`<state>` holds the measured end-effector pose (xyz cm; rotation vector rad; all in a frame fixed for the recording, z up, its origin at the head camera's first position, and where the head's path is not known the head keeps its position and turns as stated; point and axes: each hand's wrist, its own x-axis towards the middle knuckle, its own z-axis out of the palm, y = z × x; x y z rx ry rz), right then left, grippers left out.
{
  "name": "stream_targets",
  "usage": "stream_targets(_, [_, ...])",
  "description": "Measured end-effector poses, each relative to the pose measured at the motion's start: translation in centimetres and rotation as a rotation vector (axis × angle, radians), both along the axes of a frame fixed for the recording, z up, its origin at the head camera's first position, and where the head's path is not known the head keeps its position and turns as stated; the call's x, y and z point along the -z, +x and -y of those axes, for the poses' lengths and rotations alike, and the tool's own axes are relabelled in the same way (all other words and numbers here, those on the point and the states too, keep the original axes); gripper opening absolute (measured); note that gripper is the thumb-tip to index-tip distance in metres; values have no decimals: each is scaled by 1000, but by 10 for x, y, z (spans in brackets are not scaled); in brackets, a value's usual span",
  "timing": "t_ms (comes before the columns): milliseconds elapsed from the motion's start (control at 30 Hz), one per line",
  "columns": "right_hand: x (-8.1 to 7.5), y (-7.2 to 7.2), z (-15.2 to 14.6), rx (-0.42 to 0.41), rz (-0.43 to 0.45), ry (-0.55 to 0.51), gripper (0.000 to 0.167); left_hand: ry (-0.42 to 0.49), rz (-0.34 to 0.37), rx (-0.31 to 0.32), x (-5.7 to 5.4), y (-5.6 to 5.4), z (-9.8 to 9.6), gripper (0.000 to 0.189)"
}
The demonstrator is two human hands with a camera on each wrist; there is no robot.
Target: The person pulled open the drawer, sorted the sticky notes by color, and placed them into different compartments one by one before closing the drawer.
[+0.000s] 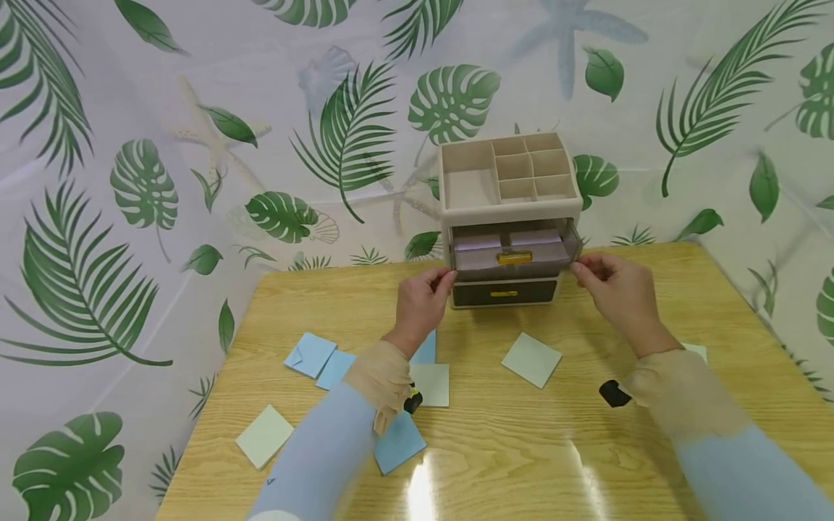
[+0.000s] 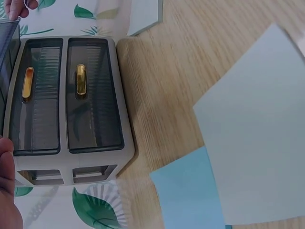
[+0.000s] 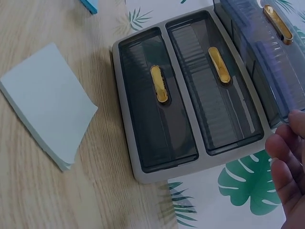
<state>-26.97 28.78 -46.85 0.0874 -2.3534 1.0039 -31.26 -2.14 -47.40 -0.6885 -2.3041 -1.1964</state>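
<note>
A beige desktop organizer (image 1: 511, 213) stands at the back of the table, its upper smoky see-through drawer (image 1: 478, 274) pulled out. Purple paper pads (image 1: 478, 243) lie inside that drawer. My left hand (image 1: 419, 307) pinches the drawer's left front corner. At the opposite corner, my right hand (image 1: 619, 297) holds the edge between thumb and fingers. Beneath, two closed drawers with gold handles show in the right wrist view, the middle drawer (image 3: 233, 114) and the bottom drawer (image 3: 169, 129). Only part of each hand appears in its own wrist view.
Blue pads (image 1: 313, 354) and pale green pads (image 1: 531, 359) are scattered over the wooden table (image 1: 495, 449), several of them near my left forearm. Divided compartments (image 1: 515, 168) form the organizer's top. Behind it hangs a leaf-patterned cloth (image 1: 365, 239).
</note>
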Motion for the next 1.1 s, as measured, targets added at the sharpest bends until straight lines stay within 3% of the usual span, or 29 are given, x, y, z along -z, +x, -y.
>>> stream_targets(400, [-2, -19, -1, -2, -11, 30, 22, -99, -54, -61, -6, -19, -2, 23])
stream_targets(633, [-5, -26, -1, 13, -20, 47, 21, -134, -44, -85, -11, -26, -3, 22])
stream_targets(833, [-6, -33, -2, 22, -35, 36, 21, -121, -19, -122, -12, -30, -6, 21])
stream_targets(1100, [-8, -40, 2, 106, -63, -34, 28, -72, -21, -167, -13, -35, -8, 17])
